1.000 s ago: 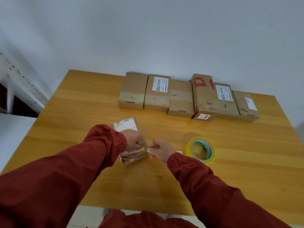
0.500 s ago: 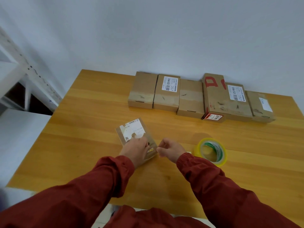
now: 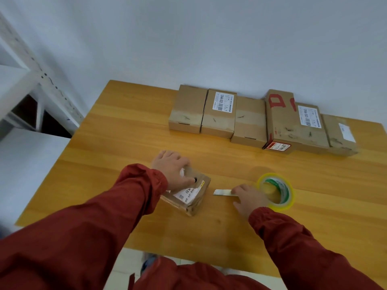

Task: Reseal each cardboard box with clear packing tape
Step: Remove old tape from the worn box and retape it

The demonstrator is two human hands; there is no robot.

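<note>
- Left hand (image 3: 170, 168) grip: clamped over the far end of the small box (image 3: 196, 197), thumb across its top. The fingers drop over the far edge, so their tips are hidden.
- Small box sits on the table (image 3: 125, 143) near the front edge, turned at an angle. Its near end is crumpled, and the white label is partly under the hand with print too blurred to read.
- Clear tape on it: cannot tell.
- Right hand (image 3: 249, 198) grip: loose and holding nothing. The fingers lie low on the table, tips touching the right end of a pale flat strip (image 3: 222, 192), and that end is covered. Cannot tell what the strip is.
- Tape roll (image 3: 280, 206) lies flat just right of the right hand, its near-left rim behind the knuckles.
- Row of five boxes (image 3: 249, 122) stands side by side along the far edge by the wall; the rightmost is smeared by the lens.
- White rack (image 3: 31, 76) at left is cut off by the frame.
</note>
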